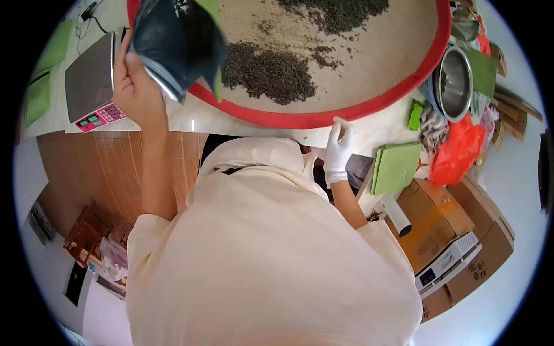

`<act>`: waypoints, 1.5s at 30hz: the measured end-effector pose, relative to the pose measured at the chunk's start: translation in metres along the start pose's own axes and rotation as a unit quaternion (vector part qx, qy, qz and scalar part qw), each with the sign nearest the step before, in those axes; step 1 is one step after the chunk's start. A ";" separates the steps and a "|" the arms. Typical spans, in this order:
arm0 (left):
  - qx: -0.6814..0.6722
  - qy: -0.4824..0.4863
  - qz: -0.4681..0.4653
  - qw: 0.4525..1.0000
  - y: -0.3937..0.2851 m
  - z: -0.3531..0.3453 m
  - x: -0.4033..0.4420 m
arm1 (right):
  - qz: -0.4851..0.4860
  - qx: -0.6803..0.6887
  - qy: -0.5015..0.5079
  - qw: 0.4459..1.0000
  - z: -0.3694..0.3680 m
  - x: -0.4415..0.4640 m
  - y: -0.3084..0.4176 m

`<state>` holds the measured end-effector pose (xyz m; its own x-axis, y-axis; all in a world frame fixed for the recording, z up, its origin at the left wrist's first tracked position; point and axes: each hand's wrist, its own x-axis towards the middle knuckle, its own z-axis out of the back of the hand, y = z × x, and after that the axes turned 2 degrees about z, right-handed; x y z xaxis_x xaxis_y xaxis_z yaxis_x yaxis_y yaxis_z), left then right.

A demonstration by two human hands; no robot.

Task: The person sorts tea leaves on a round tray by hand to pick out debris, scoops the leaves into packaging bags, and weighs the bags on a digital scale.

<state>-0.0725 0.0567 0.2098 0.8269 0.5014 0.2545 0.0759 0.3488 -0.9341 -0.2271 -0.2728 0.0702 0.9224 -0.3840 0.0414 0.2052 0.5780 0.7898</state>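
My left hand point(138, 95) grips the edge of a foil-lined pouch point(167, 49), with the thumb on top. Its mouth gapes, showing a dark shiny inside with dark leaves in it and a green outer side. The pouch is tilted over the left part of a round tray point(323, 119) with a red rim. Dark dried leaves point(268, 72) lie in heaps on the tray's tan floor. My right hand point(340, 147), in a white glove, is beside the tray's near rim. Its fingers are loosely bent and a little apart, with nothing visible in them.
A flat scale point(92, 81) with a pink keypad stands at left. On the right are a metal bowl point(456, 86), a red plastic bag point(460, 150), stacked green pouches point(395, 168) and a small green packet point(415, 115). Cardboard boxes point(430, 222) stand at lower right.
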 end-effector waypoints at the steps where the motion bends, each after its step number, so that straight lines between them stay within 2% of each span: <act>1: -0.007 0.004 0.002 1.000 0.002 0.001 -0.001 | -0.006 -0.057 0.017 0.998 0.004 -0.015 -0.007; 2: -0.009 0.010 0.003 1.000 0.004 0.000 0.000 | -0.012 -0.113 0.034 0.993 0.005 -0.027 -0.015; 4: -0.026 0.014 -0.004 1.000 0.007 0.000 0.002 | -0.135 -0.222 0.197 0.945 0.001 -0.044 -0.036; 5: 0.010 0.021 0.010 1.000 0.007 0.001 0.004 | -0.186 -0.248 0.234 0.921 -0.007 -0.047 -0.040; 10: -0.051 0.002 -0.014 0.999 0.004 -0.002 0.009 | -0.206 -0.262 0.267 0.904 -0.038 -0.054 -0.053; 13: -0.059 -0.006 0.027 0.998 -0.003 0.005 0.011 | -0.197 -0.271 0.260 0.906 -0.048 -0.056 -0.064; 18: -0.112 -0.028 0.038 0.993 0.003 0.016 0.026 | -0.179 -0.258 0.248 0.916 -0.045 -0.054 -0.064; 20: -0.152 -0.051 0.062 0.985 0.005 0.020 0.029 | -0.221 -0.233 0.277 0.906 -0.035 -0.046 -0.052; 22: -0.160 -0.056 0.055 0.984 0.006 0.024 0.033 | -0.177 -0.197 0.271 0.926 -0.020 -0.038 -0.020; 24: -0.155 -0.058 0.077 0.983 0.011 0.030 0.036 | -0.040 -0.102 0.229 0.967 -0.006 -0.025 0.020; 25: -0.155 -0.058 0.077 0.983 0.010 0.029 0.036 | -0.014 -0.065 0.187 0.980 -0.012 -0.020 0.022; 26: -0.164 -0.047 0.075 0.983 0.007 0.027 0.034 | -0.013 -0.066 0.186 0.980 -0.018 -0.009 0.021; 28: -0.175 -0.041 0.072 0.981 0.005 0.025 0.030 | 0.118 -0.158 0.228 0.954 -0.031 0.020 0.017; 29: -0.172 -0.037 0.080 0.981 0.004 0.026 0.029 | 0.189 -0.184 0.215 0.940 -0.039 0.030 0.016; 30: -0.167 -0.033 0.087 0.982 0.004 0.027 0.029 | 0.193 -0.181 0.217 0.940 -0.046 0.042 0.009; 32: -0.164 -0.036 0.084 0.982 0.000 0.030 0.029 | 0.245 -0.146 0.146 0.947 -0.059 0.071 -0.010; 34: -0.161 -0.038 0.084 0.983 0.001 0.036 0.028 | 0.181 -0.245 0.164 0.938 -0.067 0.108 -0.013; 36: -0.142 -0.046 0.078 0.986 0.007 0.043 0.025 | 0.274 -0.206 0.137 0.929 -0.081 0.130 -0.032; 37: -0.137 -0.051 0.076 0.986 0.008 0.045 0.024 | 0.289 -0.187 0.232 0.910 -0.088 0.137 -0.043; 38: -0.141 -0.055 0.081 0.985 0.008 0.047 0.023 | 0.293 -0.181 0.236 0.909 -0.094 0.137 -0.038; 40: -0.136 -0.065 0.087 0.985 0.010 0.054 0.023 | 0.360 -0.171 0.299 0.867 -0.107 0.131 -0.029; 42: -0.116 -0.062 0.081 0.988 0.013 0.060 0.022 | 0.354 -0.156 0.320 0.865 -0.118 0.124 -0.030; 45: -0.088 -0.087 0.074 0.990 0.011 0.064 0.022 | 0.296 -0.104 0.301 0.901 -0.119 0.100 -0.032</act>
<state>-0.0886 0.1223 0.2211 0.7290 0.6709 0.1358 0.0692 0.1251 -0.9897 -0.1030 -0.2444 -0.0239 0.8879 0.4592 0.0294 -0.3821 0.7002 0.6031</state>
